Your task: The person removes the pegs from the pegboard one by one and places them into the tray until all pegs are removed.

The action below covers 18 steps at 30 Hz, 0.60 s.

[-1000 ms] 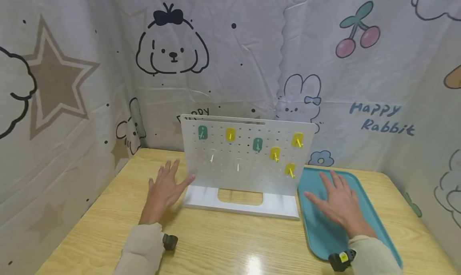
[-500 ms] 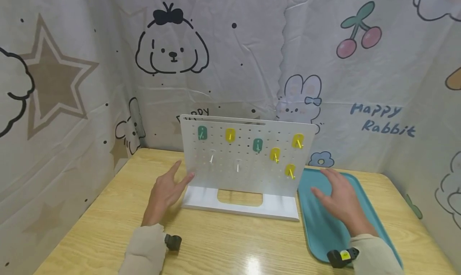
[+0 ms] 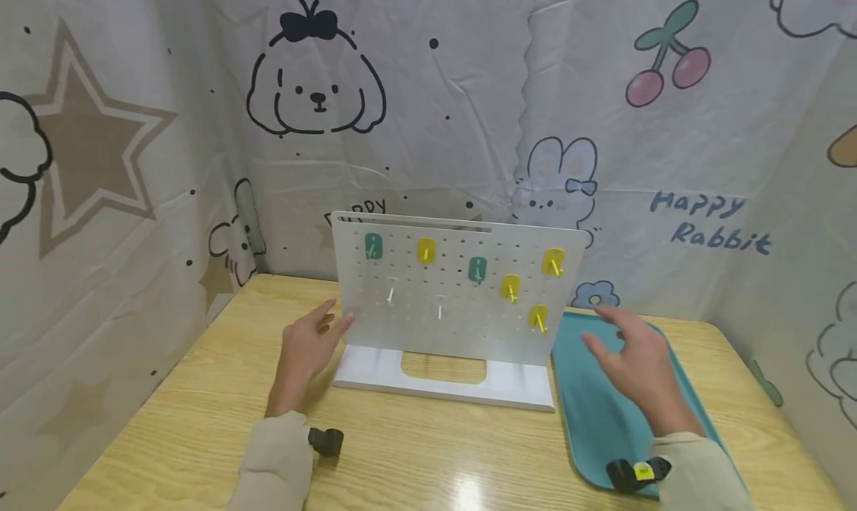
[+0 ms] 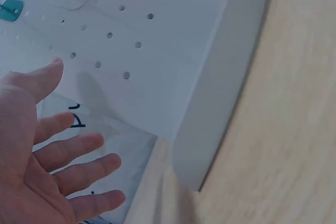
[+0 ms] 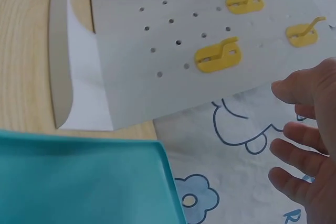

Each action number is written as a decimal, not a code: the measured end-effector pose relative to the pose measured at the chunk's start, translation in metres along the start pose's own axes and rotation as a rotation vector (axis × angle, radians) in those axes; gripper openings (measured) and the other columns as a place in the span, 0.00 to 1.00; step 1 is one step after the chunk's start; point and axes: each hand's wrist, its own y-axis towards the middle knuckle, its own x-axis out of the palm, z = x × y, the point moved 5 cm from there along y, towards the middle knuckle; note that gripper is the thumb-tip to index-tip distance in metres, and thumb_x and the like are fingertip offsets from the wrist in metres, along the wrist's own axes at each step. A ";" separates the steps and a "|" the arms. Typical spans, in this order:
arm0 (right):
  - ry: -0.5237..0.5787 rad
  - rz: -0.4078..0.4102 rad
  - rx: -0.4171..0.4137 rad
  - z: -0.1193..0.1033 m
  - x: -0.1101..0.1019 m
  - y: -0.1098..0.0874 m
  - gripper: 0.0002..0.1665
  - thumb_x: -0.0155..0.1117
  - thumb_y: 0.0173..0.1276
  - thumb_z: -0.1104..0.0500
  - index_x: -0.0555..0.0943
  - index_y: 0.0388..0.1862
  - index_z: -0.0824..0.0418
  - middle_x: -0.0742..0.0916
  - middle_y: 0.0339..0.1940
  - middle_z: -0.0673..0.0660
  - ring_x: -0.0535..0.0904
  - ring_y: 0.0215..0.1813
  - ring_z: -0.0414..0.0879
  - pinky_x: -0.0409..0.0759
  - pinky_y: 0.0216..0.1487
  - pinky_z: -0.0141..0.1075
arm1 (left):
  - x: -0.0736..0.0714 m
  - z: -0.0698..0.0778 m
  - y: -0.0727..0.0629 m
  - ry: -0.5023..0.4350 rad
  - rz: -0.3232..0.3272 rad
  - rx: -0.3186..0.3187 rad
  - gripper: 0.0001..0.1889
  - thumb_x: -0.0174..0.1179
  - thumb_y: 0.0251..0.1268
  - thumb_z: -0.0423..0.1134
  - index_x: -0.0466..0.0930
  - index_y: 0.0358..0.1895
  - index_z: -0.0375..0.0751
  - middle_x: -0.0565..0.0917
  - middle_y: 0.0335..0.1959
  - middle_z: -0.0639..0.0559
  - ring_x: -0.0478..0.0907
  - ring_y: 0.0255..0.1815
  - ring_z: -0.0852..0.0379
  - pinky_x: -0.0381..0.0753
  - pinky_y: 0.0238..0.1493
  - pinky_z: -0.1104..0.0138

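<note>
A white pegboard (image 3: 469,341) stands upright on its white base (image 3: 445,392), with several yellow hooks (image 5: 218,57), two green hooks (image 3: 373,246) and two white hooks (image 3: 440,308) mounted on it. My left hand (image 3: 304,355) is beside the board's left edge, thumb toward the board and fingers spread and relaxed, as the left wrist view shows. Over the blue tray (image 3: 589,425), just right of the board, hovers my right hand (image 3: 639,362). Its fingers are loosely bent, with thumb and fingertips apart. Neither hand holds anything.
The tray lies on the wooden table (image 3: 402,451) close against the right end of the board's base. A printed curtain (image 3: 455,124) hangs around the table at the back and sides. A small black camera is strapped to each wrist.
Both hands' spread fingers have bent and drawn closer together. The right hand has shifted slightly rightward. The board, hooks and tray stay in place; the head view has shifted a little.
</note>
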 end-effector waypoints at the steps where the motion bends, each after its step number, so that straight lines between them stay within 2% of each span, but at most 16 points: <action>1: 0.009 0.003 0.009 -0.001 -0.001 0.000 0.25 0.72 0.63 0.65 0.79 0.59 0.70 0.83 0.54 0.71 0.79 0.53 0.66 0.78 0.49 0.60 | -0.001 0.000 0.000 -0.008 0.002 -0.007 0.40 0.54 0.70 0.67 0.68 0.73 0.41 0.78 0.61 0.35 0.78 0.59 0.37 0.76 0.56 0.45; 7: 0.057 0.020 0.045 -0.008 -0.001 0.003 0.24 0.71 0.65 0.66 0.79 0.60 0.69 0.84 0.54 0.68 0.83 0.50 0.62 0.82 0.46 0.56 | -0.004 0.000 0.002 -0.064 0.026 -0.021 0.34 0.58 0.71 0.61 0.73 0.70 0.40 0.79 0.60 0.35 0.79 0.57 0.38 0.77 0.55 0.47; 14: 0.092 0.072 0.023 -0.022 -0.003 0.012 0.22 0.71 0.64 0.66 0.81 0.57 0.70 0.86 0.51 0.66 0.84 0.48 0.60 0.82 0.45 0.54 | -0.001 -0.003 0.004 -0.103 0.042 -0.018 0.28 0.61 0.72 0.52 0.75 0.68 0.40 0.81 0.59 0.37 0.80 0.57 0.40 0.79 0.54 0.49; 16: 0.107 0.091 0.016 -0.024 -0.005 0.014 0.20 0.71 0.65 0.66 0.81 0.55 0.69 0.86 0.49 0.66 0.84 0.47 0.59 0.82 0.45 0.52 | -0.001 -0.004 0.004 -0.101 0.053 -0.017 0.26 0.61 0.73 0.50 0.76 0.67 0.39 0.82 0.57 0.39 0.80 0.57 0.41 0.79 0.54 0.50; 18: 0.127 0.111 0.019 -0.026 -0.007 0.016 0.19 0.71 0.65 0.66 0.82 0.54 0.69 0.87 0.47 0.64 0.84 0.46 0.56 0.83 0.45 0.45 | 0.000 -0.003 0.005 -0.096 0.068 -0.014 0.25 0.62 0.73 0.48 0.77 0.66 0.39 0.84 0.54 0.40 0.82 0.55 0.42 0.79 0.54 0.50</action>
